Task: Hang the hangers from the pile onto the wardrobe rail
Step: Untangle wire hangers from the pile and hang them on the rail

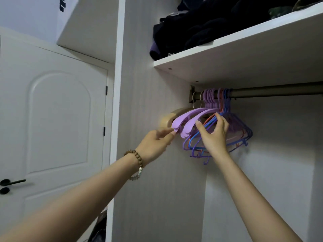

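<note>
A dark metal wardrobe rail (279, 91) runs under a white shelf. At its left end hang several hangers bunched together: beige wooden hangers (166, 120) nearest the wall, broad lilac plastic hangers (188, 117), then thin blue, purple and orange wire-like hangers (239, 130). My left hand (155, 142) pinches the lower tip of a lilac hanger with its fingertips. My right hand (213, 135) is spread over the thin hangers, its fingers curled around their shoulders. The pile of loose hangers is out of view.
The white shelf (227, 48) above the rail carries folded dark clothes (201, 25). The grey wardrobe side panel (139, 119) stands just left of the hangers. A white door (57, 123) with a black handle is at far left. The rail's right stretch is bare.
</note>
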`<action>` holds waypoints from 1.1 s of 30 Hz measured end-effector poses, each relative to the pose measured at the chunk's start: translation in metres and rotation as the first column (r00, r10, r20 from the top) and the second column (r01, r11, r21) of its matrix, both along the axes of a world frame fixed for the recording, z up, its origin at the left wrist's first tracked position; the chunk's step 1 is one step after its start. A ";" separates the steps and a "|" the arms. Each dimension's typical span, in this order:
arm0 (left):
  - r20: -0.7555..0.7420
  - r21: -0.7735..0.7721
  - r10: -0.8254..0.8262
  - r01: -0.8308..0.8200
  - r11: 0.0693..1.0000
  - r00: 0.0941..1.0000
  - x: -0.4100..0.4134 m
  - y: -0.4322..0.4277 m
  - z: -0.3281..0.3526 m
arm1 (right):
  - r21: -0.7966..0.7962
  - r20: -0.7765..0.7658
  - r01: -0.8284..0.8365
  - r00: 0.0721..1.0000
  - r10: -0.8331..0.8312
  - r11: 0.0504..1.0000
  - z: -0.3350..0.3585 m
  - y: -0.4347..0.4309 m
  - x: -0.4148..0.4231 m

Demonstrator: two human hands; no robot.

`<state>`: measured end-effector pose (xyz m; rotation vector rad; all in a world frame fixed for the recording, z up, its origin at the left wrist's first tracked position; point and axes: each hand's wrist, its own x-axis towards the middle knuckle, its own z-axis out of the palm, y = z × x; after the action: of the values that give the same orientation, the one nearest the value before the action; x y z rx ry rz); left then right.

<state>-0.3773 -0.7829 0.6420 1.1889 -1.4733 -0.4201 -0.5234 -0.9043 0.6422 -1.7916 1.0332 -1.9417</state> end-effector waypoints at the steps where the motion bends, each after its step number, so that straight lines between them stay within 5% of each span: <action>1: 0.034 -0.042 0.032 -0.031 0.999 0.999 0.010 0.010 0.000 | -0.038 -0.013 -0.009 1.000 0.009 0.999 0.001 0.010 0.008; 9: 0.110 -0.179 0.375 -0.352 0.919 0.921 0.138 0.127 -0.016 | -0.253 -0.223 -0.215 0.962 0.159 0.943 0.000 0.122 0.141; 16: 0.271 -0.115 0.717 -0.718 0.687 0.643 0.290 0.294 -0.081 | -0.133 -0.457 -0.543 0.776 0.435 0.829 -0.054 0.250 0.318; 23: 0.537 0.111 0.804 -0.966 0.233 0.255 0.419 0.488 -0.209 | 0.151 -0.624 -0.749 0.434 0.650 0.645 -0.166 0.399 0.485; 33: 0.637 0.425 0.765 -0.871 -0.246 0.095 0.466 0.691 -0.417 | 0.481 -0.687 -0.812 -0.116 0.717 0.329 -0.370 0.585 0.623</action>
<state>0.0888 -0.0921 0.2254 2.7076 -0.0144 0.1113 0.0992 -0.3195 0.2720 -2.5367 -0.2223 -0.2201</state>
